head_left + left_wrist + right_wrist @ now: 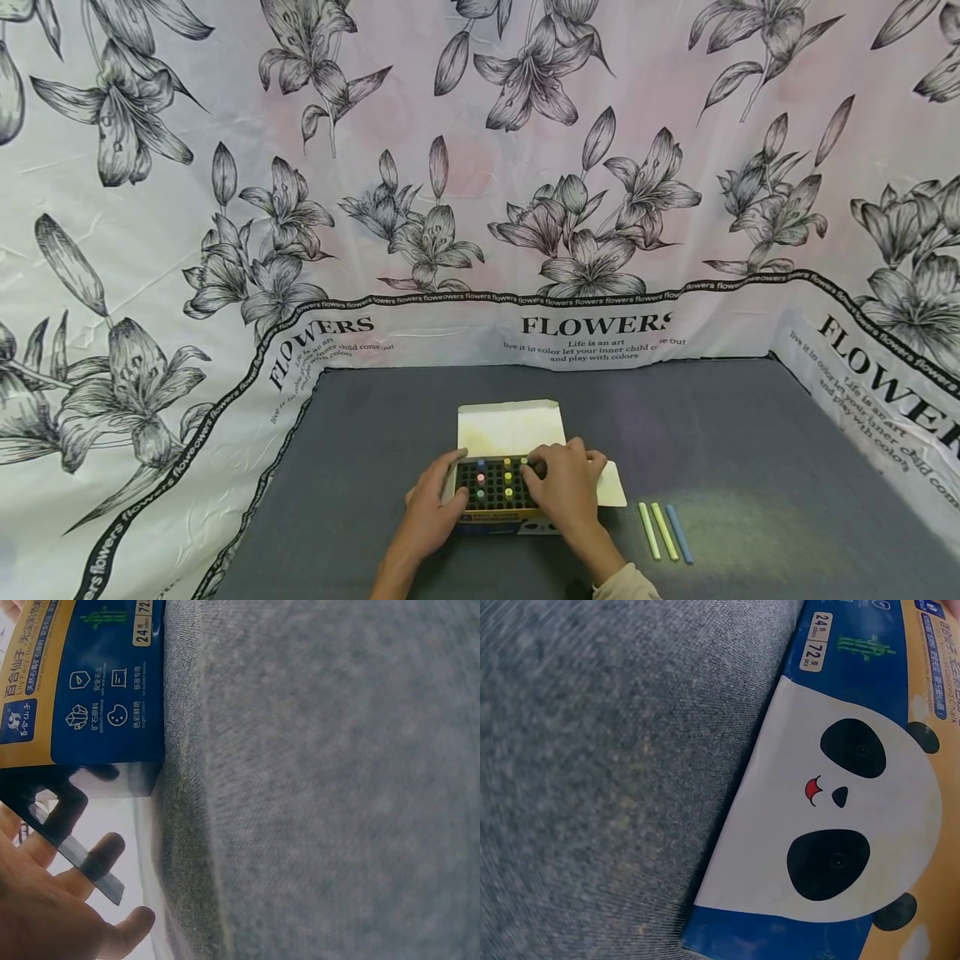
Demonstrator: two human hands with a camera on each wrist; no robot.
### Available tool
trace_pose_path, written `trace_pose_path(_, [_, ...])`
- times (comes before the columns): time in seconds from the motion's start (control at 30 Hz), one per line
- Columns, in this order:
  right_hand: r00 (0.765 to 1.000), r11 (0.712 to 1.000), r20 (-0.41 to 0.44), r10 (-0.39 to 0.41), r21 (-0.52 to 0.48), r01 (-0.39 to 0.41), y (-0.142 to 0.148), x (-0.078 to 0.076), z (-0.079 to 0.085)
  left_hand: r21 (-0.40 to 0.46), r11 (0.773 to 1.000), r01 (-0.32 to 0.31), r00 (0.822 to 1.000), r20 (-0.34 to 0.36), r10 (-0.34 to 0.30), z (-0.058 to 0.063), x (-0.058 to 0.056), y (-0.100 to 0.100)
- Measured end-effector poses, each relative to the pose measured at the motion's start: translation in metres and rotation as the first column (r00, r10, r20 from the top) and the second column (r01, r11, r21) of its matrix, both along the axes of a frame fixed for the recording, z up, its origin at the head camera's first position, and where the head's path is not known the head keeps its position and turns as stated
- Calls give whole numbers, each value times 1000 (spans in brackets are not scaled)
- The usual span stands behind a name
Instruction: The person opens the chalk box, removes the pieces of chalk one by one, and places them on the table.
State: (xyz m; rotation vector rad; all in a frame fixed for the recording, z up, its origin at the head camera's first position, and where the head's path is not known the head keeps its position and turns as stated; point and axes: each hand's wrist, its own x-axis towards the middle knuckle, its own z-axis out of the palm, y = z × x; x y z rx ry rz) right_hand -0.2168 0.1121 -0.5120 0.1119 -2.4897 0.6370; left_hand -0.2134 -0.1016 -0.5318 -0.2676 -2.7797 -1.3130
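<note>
A blue and yellow chalk box (491, 527) with a panda print (900, 802) stands on the table, its lid (510, 427) folded back. Inside is a black tray (493, 503) full of holes. Blue, pink (481, 478) and green chalk tips form one column; yellow chalks (507, 477) form another. My left hand (429, 510) holds the box's left end, thumb at the front corner and forefinger toward the back; a side flap (109, 885) crosses its fingers. My right hand (566, 487) reaches over the right half, thumb and forefinger pinching a pale yellow-green chalk (524, 461) in the back row.
Three loose chalk sticks lie side by side on the grey table (750, 450), right of the box: pale green (648, 531), yellow (663, 532) and blue (678, 533). The box's right flap (611, 487) sticks out sideways. A flower-printed curtain (420, 333) surrounds the table's back and sides.
</note>
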Motion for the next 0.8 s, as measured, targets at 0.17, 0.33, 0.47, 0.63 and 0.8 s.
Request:
trace_pose_path(0.17, [1000, 999, -16, 10, -32, -11, 1, 0, -1, 4, 1000, -7, 1000, 8, 7, 0, -1, 1])
trace_pose_path(0.33, [999, 997, -43, 28, -68, -31, 1, 0, -1, 24, 1000, -3, 1000, 26, 3, 0, -1, 1])
trace_pose_path(0.47, [997, 996, -74, 37, -82, -43, 0, 0, 0, 2, 1000, -13, 1000, 5, 13, -1, 0, 1])
trace_pose_path(0.63, [993, 991, -102, 52, -121, -64, -2, 0, 3, -30, 999, -26, 1000, -18, 25, 1, 0, 1])
trace_pose_path(0.8, [992, 983, -111, 64, -166, -82, -2, 1, 3, -39, 999, -22, 999, -34, 20, 2, 1, 2])
